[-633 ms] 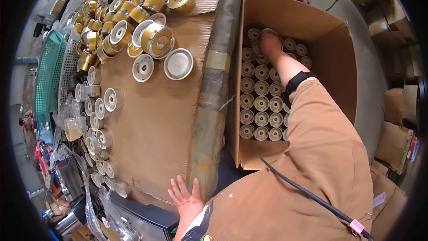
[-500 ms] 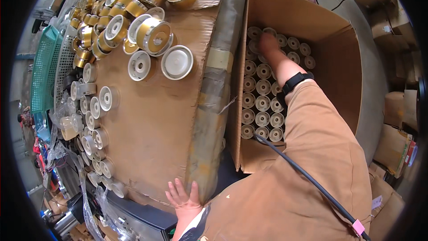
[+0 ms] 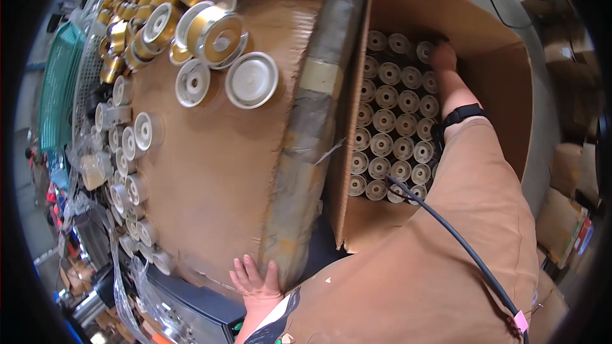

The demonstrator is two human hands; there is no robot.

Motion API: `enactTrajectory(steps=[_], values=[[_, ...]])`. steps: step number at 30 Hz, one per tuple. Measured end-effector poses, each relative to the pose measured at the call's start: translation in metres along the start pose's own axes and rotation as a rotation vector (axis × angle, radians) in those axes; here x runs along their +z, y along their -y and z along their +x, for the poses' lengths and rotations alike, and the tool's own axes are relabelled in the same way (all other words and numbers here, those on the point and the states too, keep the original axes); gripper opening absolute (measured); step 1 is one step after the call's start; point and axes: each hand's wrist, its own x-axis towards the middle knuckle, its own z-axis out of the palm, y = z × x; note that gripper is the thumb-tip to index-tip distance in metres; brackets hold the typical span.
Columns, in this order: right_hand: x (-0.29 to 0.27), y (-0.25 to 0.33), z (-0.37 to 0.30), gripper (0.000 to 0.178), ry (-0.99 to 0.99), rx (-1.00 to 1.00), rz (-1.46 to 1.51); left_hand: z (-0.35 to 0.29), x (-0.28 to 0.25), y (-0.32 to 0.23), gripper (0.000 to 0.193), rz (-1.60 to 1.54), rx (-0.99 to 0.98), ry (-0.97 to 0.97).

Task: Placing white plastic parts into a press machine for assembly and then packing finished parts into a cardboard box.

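Note:
An open cardboard box stands to the right of the table, filled with several rows of small white spools seen end-on. My right hand reaches deep into the box, down among the spools at its far side; whether its fingers grip one cannot be told. A black band sits on that wrist. My left hand rests flat, fingers spread, on the near edge of the brown cardboard-covered table, holding nothing.
Gold-wound spools and empty white spools crowd the table's far end. More small white spools line its left edge. A green crate stands at the left. A black cable crosses my sleeve. Cardboard boxes pile at the right.
My right hand has pushed further into the far part of the box. The view has shifted slightly; my left hand stays on the table edge.

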Motion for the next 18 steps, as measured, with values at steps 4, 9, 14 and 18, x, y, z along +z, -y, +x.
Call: enactTrajectory(steps=[4,9,14,18], values=[[0.052,0.024,-0.001,0.033,-0.223,-0.159,0.263,-0.003,-0.013,-0.007,0.077,-0.042,-0.085,0.053],[0.046,-0.027,0.020,0.044,-0.271,-0.078,0.127,0.001,-0.004,-0.001,0.097,-0.200,-0.038,0.128],[-0.131,0.107,-0.114,0.022,-0.477,-0.449,0.853,0.034,-0.091,0.012,0.078,-0.410,0.014,0.326],[-0.241,0.202,-0.230,0.016,-0.482,-1.048,0.918,0.069,-0.115,0.090,0.058,-0.600,0.029,-0.022]])
